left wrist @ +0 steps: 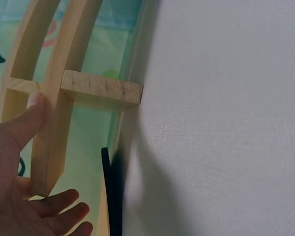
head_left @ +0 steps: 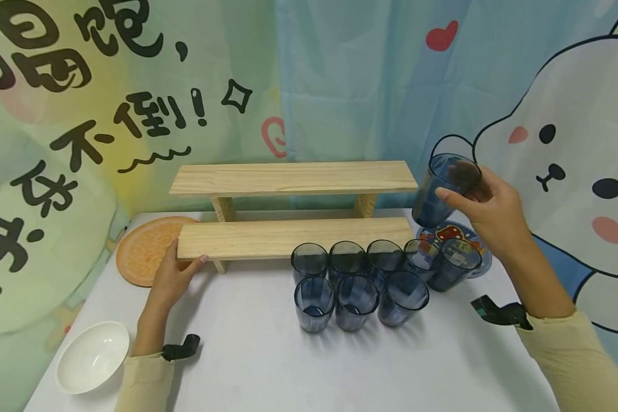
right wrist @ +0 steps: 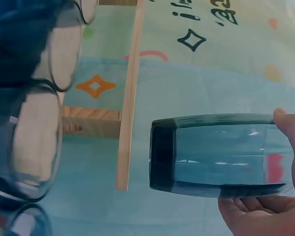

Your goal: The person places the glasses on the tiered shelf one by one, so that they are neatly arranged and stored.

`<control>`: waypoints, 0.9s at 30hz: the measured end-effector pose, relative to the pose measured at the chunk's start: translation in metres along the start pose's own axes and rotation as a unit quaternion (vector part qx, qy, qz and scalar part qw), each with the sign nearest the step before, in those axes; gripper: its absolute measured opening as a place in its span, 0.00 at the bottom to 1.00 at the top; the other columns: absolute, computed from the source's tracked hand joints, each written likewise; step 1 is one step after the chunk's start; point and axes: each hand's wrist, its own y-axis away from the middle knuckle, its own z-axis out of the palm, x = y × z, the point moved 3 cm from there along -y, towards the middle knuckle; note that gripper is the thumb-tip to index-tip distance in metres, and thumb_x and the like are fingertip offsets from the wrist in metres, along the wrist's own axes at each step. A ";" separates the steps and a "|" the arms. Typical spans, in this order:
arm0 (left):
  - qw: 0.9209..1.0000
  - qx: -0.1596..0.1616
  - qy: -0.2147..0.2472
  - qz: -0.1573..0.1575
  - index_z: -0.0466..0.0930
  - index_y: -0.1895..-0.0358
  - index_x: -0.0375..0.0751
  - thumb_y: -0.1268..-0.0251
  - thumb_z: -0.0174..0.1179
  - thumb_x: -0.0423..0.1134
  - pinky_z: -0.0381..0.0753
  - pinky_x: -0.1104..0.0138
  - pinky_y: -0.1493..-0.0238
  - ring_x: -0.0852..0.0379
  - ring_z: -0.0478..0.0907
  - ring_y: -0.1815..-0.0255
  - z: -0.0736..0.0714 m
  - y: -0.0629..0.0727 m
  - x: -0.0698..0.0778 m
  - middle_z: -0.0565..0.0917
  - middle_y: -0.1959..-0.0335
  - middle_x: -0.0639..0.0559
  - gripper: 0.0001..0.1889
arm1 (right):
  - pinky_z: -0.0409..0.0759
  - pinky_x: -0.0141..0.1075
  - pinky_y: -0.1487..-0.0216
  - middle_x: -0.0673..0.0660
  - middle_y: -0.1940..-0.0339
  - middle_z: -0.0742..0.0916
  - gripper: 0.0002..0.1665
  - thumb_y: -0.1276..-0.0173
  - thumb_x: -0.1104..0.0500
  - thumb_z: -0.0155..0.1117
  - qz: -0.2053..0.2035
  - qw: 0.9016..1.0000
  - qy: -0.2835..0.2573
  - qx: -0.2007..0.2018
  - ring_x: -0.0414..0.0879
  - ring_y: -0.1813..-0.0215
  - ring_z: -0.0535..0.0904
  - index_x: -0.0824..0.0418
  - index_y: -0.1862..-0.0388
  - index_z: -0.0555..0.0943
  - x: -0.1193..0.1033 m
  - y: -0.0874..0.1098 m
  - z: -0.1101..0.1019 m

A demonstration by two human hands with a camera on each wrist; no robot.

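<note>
My right hand (head_left: 494, 209) grips a blue-tinted glass (head_left: 440, 191) near its rim, thumb on one side and fingers on the other. That glass is raised beside the right end of a two-tier wooden shelf (head_left: 293, 177), slightly tilted; its thick dark base shows in the right wrist view. At the shelf's left end, my left hand (head_left: 172, 280) holds the lower board (left wrist: 54, 123) between thumb and fingers. Several matching glasses (head_left: 314, 303) stand upright in two close rows before the shelf's right half. No glass sits on either board.
An orange round board (head_left: 154, 246) lies partly behind my left hand. A white bowl (head_left: 92, 357) stands at the table's left edge. Beneath the raised glass is a blue patterned plate (head_left: 481, 266), partly hidden by glasses. A printed curtain (head_left: 340, 86) hangs directly behind the table.
</note>
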 end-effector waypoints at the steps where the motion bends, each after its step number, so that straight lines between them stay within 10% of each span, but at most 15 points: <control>1: 1.000 0.001 0.001 0.001 0.39 0.14 0.36 0.22 0.62 0.55 0.51 0.32 0.21 0.26 0.49 0.16 0.000 0.000 0.000 0.51 0.15 0.28 0.51 | 0.74 0.16 0.44 0.50 0.36 0.81 0.37 0.26 0.47 0.72 -0.002 1.000 -0.003 0.000 0.35 0.36 0.76 0.54 0.22 0.73 -0.002 -0.006 0.002; 6: 1.000 0.001 0.003 0.006 0.40 0.14 0.36 0.22 0.62 0.55 0.52 0.32 0.21 0.26 0.49 0.16 0.001 0.000 0.000 0.51 0.16 0.27 0.50 | 0.76 0.20 0.49 0.43 0.44 0.81 0.34 0.26 0.46 0.72 -0.014 1.000 -0.028 -0.003 0.38 0.42 0.77 0.55 0.27 0.75 -0.004 -0.040 0.015; 14: 1.000 -0.001 -0.001 0.004 0.38 0.14 0.35 0.21 0.61 0.55 0.50 0.33 0.20 0.26 0.48 0.16 0.000 0.000 0.000 0.50 0.15 0.27 0.51 | 0.72 0.40 0.33 0.52 0.31 0.78 0.37 0.27 0.40 0.71 -0.003 0.999 -0.052 0.002 0.41 0.33 0.73 0.55 0.27 0.74 0.001 -0.087 0.035; 27: 1.000 -0.002 0.004 0.018 0.39 0.14 0.33 0.21 0.61 0.53 0.52 0.34 0.20 0.26 0.50 0.16 0.001 0.000 -0.001 0.52 0.16 0.26 0.50 | 0.70 0.40 0.38 0.44 0.43 0.78 0.41 0.29 0.36 0.71 0.019 0.998 -0.054 0.007 0.41 0.41 0.71 0.57 0.27 0.73 0.014 -0.118 0.058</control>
